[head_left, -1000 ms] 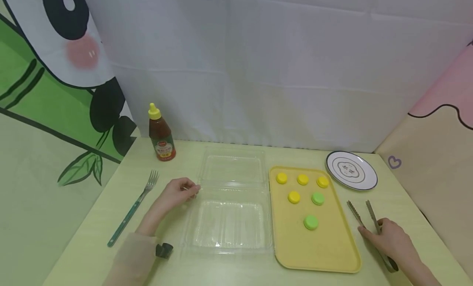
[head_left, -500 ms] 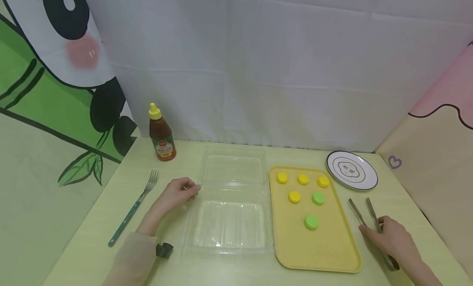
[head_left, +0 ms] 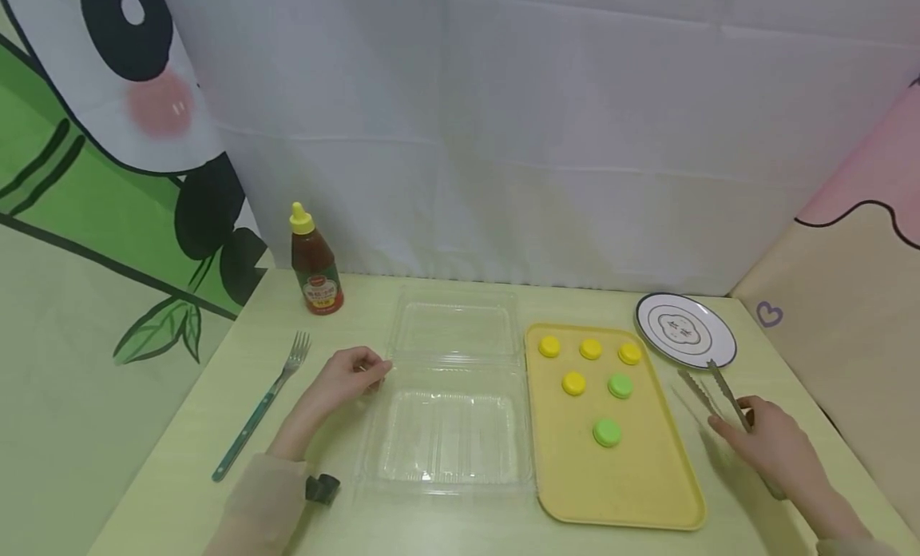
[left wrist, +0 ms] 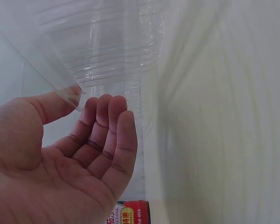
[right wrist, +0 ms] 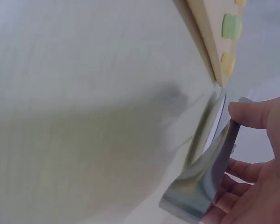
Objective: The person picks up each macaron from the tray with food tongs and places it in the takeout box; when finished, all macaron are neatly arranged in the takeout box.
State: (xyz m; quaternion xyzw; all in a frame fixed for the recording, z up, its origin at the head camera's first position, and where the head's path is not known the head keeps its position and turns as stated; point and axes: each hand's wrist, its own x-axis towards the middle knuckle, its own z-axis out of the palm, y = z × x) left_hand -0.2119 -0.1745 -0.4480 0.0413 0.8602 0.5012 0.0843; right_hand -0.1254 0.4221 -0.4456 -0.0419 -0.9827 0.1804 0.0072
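On the pale wood-grain table (head_left: 431,528), the person's right hand (head_left: 776,448) grips silver metal tongs (head_left: 730,396), tips apart, raised just right of a rectangular yellow tray (head_left: 618,488). Four yellow discs (head_left: 573,383) and two green discs (head_left: 607,432) lie in it. The left hand (head_left: 350,375) pinches the left edge of an open, clear plastic hinged box (head_left: 446,440). Farther back are a round, black-rimmed white plate (head_left: 679,329) and a dark red, yellow-capped bottle (head_left: 313,260); behind, a white cloth (head_left: 503,140) and cartoon-painted walls (head_left: 848,316).

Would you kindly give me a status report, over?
Left grip pinching edge of clear container. Right grip holding tongs, tips apart. Six discs on yellow tray; nothing seen between tongs and tray.
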